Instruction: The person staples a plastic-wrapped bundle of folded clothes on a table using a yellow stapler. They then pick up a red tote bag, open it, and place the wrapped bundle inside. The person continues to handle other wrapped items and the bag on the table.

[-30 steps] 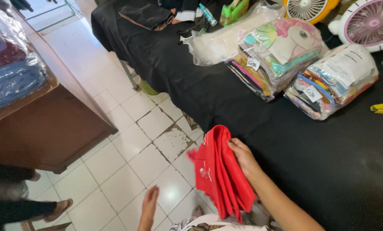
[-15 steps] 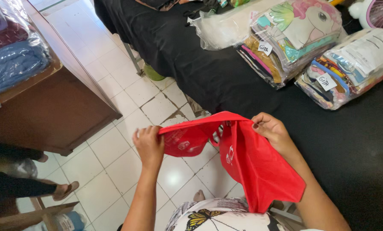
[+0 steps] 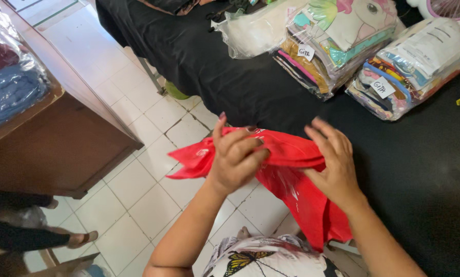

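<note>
A red plastic bag [image 3: 291, 190] hangs in front of me, over the edge of a table draped in black cloth [image 3: 409, 169]. My left hand [image 3: 235, 156] pinches the bag's upper edge, fingers curled around it. My right hand [image 3: 332, 159] grips the same edge a little further right, fingers spread over the bunched top. The bag's lower part droops toward my lap.
On the table stand clear plastic packs of folded colourful fabric [image 3: 338, 46] [image 3: 409, 66] and a pale bag [image 3: 250, 31]. A brown wooden counter [image 3: 60, 149] with bagged blue clothes [image 3: 12, 92] is on the left. Another person's sandalled foot [image 3: 81, 238] rests on the white tiles.
My hands have come closer together, bunching the bag's top edge. One second ago only my right hand held the folded bag; the left has since taken hold.
</note>
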